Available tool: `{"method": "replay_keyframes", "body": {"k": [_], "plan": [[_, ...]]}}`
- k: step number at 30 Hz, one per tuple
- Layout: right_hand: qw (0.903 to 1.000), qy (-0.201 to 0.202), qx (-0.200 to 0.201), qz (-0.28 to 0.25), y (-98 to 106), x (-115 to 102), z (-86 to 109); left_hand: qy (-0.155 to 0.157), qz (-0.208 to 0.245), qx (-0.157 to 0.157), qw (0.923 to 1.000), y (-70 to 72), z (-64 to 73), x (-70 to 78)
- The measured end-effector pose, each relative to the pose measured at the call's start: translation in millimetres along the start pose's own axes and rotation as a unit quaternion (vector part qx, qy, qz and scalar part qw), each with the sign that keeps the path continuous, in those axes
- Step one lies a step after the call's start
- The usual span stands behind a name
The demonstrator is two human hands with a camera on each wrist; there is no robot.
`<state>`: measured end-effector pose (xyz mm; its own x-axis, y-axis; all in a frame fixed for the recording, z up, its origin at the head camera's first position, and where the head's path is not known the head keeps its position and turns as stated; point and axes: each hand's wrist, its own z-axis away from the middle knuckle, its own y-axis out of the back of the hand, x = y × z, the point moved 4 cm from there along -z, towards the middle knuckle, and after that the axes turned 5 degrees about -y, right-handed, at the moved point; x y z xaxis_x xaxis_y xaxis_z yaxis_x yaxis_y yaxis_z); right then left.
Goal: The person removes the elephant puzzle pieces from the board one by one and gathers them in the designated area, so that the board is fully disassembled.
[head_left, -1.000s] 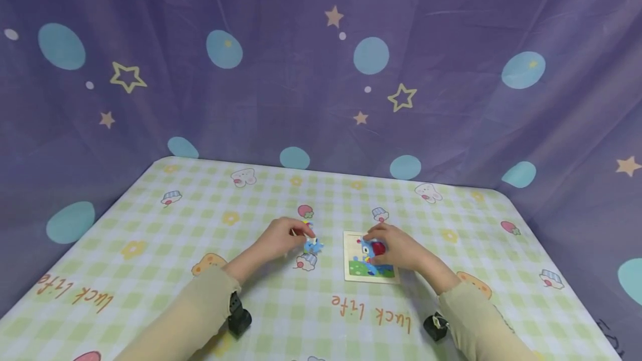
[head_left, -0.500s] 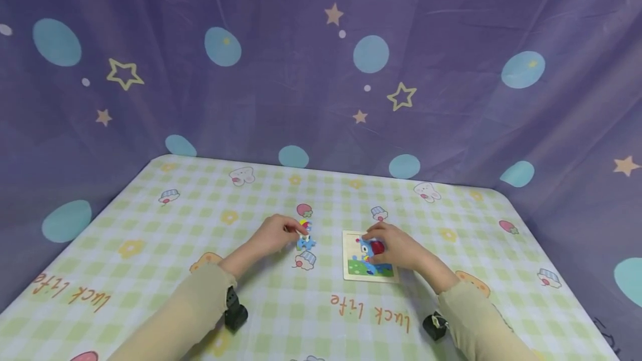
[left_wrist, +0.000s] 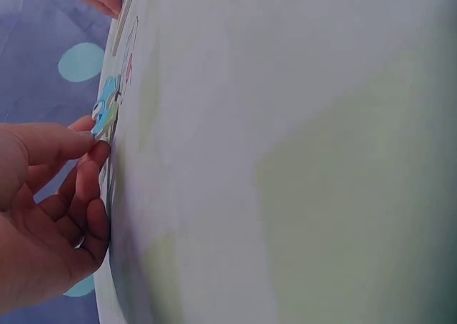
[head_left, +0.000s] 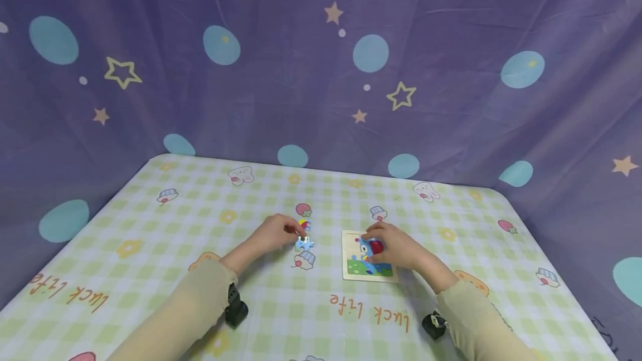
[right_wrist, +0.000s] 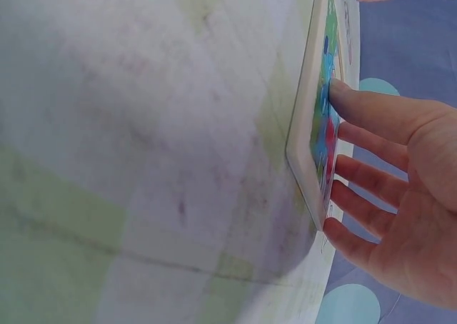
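Observation:
My left hand (head_left: 275, 234) pinches a small blue puzzle piece (head_left: 304, 244) between thumb and fingertips, low over the table or touching it. In the left wrist view the piece (left_wrist: 107, 113) tilts up from the thumb tip. Just behind it on the cloth is a second piece (head_left: 305, 224) in yellow, red and blue. To the right lies a square wooden puzzle board (head_left: 344, 263) with a blue, red and green picture. Over its right side rests my right hand (head_left: 398, 247), covering part of the picture. In the right wrist view, the thumb (right_wrist: 346, 99) touches the picture.
A checked green and white tablecloth (head_left: 271, 305) with printed cupcakes and flowers covers the table. Behind it hangs a purple curtain (head_left: 301, 93). A small black wrist camera sits on the left wrist (head_left: 236, 312) and another camera (head_left: 434, 325) on the right.
The left hand has moved slightly left with the blue puzzle piece, whose angle has changed. The yellow and red piece now shows more fully. The right hand stays on the board.

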<state>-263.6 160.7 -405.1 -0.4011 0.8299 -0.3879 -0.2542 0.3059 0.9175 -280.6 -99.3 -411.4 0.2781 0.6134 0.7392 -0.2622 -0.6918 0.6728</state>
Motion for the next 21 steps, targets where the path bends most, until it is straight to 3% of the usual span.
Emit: {"method": "replay_keyframes", "body": {"k": [21], "plan": [[1.0000, 0.000, 0.000, -0.003, -0.1, -0.5, 0.2, -0.001, -0.025, -0.002, 0.9997, -1.1, -2.7, -2.7]]}}
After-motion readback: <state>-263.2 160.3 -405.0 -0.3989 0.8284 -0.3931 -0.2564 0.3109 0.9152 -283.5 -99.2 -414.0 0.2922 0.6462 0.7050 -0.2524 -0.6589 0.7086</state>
